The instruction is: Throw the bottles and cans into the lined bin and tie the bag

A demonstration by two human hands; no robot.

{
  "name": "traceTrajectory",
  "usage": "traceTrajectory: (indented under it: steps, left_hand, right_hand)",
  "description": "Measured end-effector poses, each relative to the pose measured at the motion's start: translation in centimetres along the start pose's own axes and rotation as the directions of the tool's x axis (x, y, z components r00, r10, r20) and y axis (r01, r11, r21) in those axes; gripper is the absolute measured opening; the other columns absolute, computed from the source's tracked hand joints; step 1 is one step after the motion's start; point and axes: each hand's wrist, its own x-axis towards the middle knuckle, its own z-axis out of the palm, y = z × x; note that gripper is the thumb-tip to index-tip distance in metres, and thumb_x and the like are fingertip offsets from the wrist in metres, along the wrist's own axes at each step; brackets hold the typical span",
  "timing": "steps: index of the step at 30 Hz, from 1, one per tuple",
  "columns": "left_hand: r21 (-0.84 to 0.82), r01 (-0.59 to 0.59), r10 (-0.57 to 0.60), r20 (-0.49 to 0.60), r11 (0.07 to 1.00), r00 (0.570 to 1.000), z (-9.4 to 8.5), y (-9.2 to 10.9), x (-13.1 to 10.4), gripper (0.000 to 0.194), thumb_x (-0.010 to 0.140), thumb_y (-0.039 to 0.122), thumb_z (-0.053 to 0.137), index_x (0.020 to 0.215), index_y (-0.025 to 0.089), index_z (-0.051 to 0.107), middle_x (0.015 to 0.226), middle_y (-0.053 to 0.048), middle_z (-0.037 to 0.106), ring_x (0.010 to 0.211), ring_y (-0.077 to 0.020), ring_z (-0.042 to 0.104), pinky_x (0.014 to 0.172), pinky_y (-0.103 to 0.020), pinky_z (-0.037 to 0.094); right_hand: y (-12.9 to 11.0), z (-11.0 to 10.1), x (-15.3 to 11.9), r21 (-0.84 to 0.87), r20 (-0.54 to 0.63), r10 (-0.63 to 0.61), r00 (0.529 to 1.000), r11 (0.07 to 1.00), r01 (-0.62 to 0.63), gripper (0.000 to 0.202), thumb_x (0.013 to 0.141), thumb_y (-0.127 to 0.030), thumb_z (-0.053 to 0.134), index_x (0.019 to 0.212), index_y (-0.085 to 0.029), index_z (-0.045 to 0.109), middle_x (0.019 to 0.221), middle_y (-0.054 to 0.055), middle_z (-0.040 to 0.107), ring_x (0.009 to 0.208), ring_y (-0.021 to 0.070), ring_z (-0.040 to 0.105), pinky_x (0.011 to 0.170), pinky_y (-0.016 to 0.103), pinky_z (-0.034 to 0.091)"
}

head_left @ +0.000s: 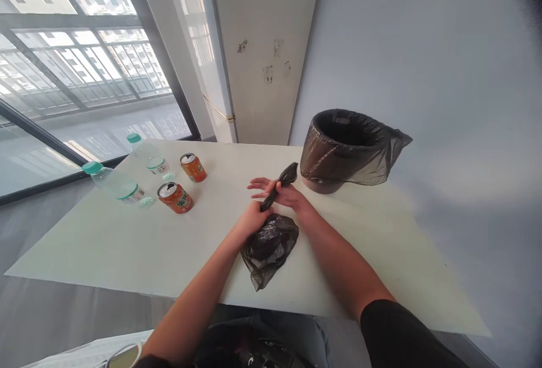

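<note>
A black plastic bag (273, 241) lies bunched on the table at its near side, its neck twisted into a narrow strand. My left hand (253, 218) is closed round the lower part of that neck, just above the full part of the bag. Farther up the strand, my right hand (285, 193) pinches it between thumb and forefinger, with its other fingers stretched out to the left. The strand's loose end sticks up past my right hand. What the bag holds is hidden by the dark plastic.
A bin (324, 186) lined with a black bag stands at the back right, near the wall. Two orange cans (193, 168) and two clear bottles (114, 184) with green caps are on the left of the white table (203, 261).
</note>
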Motion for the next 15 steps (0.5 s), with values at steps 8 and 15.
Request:
traceTrajectory:
  steps: [8,15]
  left_hand:
    - [-0.092,-0.044,0.065,0.238,0.995,0.969,-0.4,-2.9,-5.8,0.025,0.085,0.039,0.075,0.074,0.017,0.066,0.085,-0.009,0.07,0.071,-0.0187,0.061,0.064,-0.029,0.048]
    - [-0.486,0.176,-0.053,0.255,0.856,0.965,-1.6,-3.7,-5.2,0.024,0.088,0.032,0.063,0.108,0.019,0.061,0.075,0.001,0.062,0.047,-0.0077,0.043,0.046,-0.021,0.034]
  right_hand:
    - [-0.6,-1.3,0.5,-0.063,-0.436,-0.058,0.898,0.997,0.034,0.065,0.085,-0.077,0.075,0.076,-0.025,0.036,0.058,-0.01,0.017,0.046,0.01,0.011,0.042,0.024,0.025]
    - [0.3,-0.3,1.4,-0.352,-0.588,-0.241,0.772,0.936,0.024,0.046,0.083,-0.054,0.082,0.107,-0.028,0.052,0.077,-0.006,0.041,0.057,0.0111,0.027,0.052,0.026,0.027]
